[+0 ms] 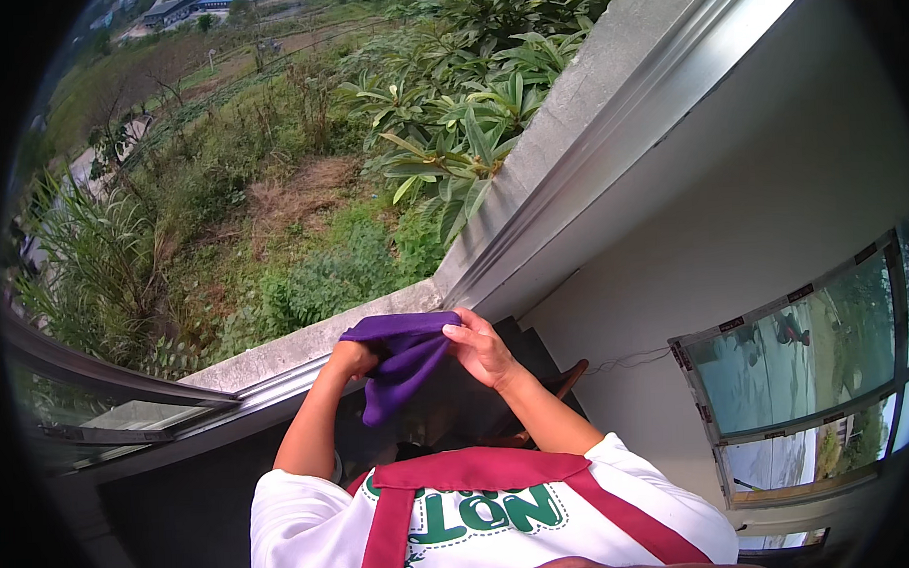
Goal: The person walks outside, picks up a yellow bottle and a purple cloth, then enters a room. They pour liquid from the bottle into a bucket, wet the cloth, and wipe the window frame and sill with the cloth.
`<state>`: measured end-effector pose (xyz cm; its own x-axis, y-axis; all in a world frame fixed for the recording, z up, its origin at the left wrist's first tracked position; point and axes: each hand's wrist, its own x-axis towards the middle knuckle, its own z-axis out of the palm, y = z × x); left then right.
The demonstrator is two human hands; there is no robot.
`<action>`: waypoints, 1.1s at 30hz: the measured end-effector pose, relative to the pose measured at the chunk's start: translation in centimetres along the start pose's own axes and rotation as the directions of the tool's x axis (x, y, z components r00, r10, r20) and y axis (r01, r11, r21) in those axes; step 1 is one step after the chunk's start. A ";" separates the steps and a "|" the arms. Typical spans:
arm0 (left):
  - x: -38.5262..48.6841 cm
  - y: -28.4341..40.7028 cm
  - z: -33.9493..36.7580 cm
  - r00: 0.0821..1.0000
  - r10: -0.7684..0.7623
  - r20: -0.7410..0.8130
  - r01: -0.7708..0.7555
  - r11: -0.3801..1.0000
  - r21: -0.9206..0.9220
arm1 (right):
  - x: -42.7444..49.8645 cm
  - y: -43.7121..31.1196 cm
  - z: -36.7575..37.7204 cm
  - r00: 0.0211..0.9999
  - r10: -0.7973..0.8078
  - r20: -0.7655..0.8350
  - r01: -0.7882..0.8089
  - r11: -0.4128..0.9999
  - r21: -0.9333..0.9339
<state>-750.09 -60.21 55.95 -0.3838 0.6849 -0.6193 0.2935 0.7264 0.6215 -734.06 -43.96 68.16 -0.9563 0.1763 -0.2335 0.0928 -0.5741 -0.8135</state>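
A purple cloth hangs between my two hands, in front of my chest and close to the window corner. My left hand grips its left edge, the fingers partly hidden under the fabric. With thumb and fingers, my right hand pinches the upper right corner. The cloth's lower end droops in loose folds over the dark area below. Just beyond it runs the metal window track along the sill.
An open window sash is at the left. A concrete ledge borders the opening, with plants outside. To the right, a glass panel in a taped frame stands by the wall. A wooden piece of furniture is behind my right forearm.
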 end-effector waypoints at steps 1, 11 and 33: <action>-1.5 -0.8 0.0 0.982 0.080 -0.173 -0.053 0.987 0.154 | 0.3 -0.7 0.8 1.000 -0.014 -0.019 0.015 0.998 0.067; -9.8 -5.2 -2.3 0.873 0.044 -0.486 -0.483 0.220 -0.847 | 0.7 -5.4 6.6 0.978 -0.118 0.175 0.140 0.983 -0.122; -14.4 3.4 -4.4 0.660 0.393 -0.641 -0.545 -0.337 -0.768 | -1.3 7.8 -4.5 0.963 0.202 0.180 0.170 0.066 -0.983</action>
<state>-747.45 -67.86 69.12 -0.6991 0.7006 0.1431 -0.5615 -0.6618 0.4967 -730.84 -45.05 59.67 -0.9518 -0.0903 -0.2933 0.1164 0.7779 -0.6175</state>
